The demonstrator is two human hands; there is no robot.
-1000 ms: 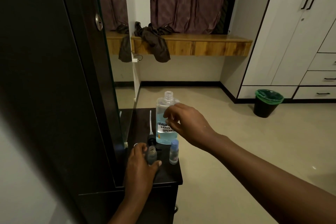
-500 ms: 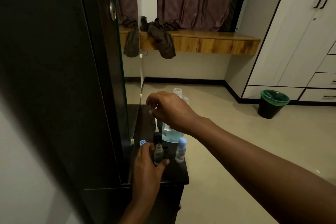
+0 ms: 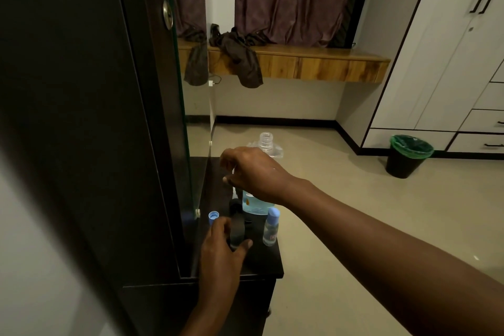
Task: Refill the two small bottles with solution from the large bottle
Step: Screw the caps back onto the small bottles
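Note:
The large clear bottle [image 3: 266, 141] stands uncapped on the dark stand [image 3: 263, 263], with blue solution low in its body [image 3: 255, 206]. My right hand [image 3: 255, 172] hovers in front of it, fingers and thumb curled around the thin white tube [image 3: 234, 193] of the black pump head [image 3: 234, 203]. My left hand [image 3: 219, 249] grips a small open bottle [image 3: 236, 230] upright on the stand. Its blue cap [image 3: 213, 215] lies just left of it. The second small bottle [image 3: 271, 226], blue-capped, stands to the right.
A tall dark mirror cabinet [image 3: 152, 117] rises right beside the stand on the left. A black bin with a green liner [image 3: 409, 155] stands by white wardrobes at the right. A wooden ledge [image 3: 313, 63] with dark cloth runs along the far wall.
My right hand has moved left from the large bottle's front to the white pump tube and closed on it. My left hand keeps holding the small open bottle. The camera came closer.

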